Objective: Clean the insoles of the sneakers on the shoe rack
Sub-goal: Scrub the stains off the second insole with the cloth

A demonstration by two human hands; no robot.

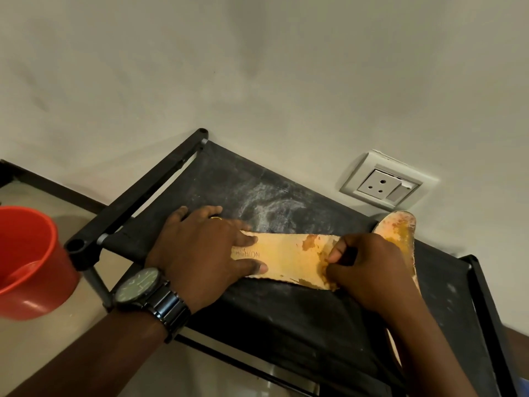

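A worn yellow insole with peeling brown patches lies flat on the black fabric top of the shoe rack. My left hand, with a dark watch on the wrist, presses its straight fingers on the insole's left end. My right hand has its fingers curled tight against the insole's right part; whether it holds anything there is hidden. A second yellow insole lies behind and under my right hand, running along the rack's right side.
A red plastic bucket stands on the floor at the left. White dusty smears mark the rack's fabric. A wall socket sits on the beige wall behind the rack. The rack's black frame tubes edge its left side.
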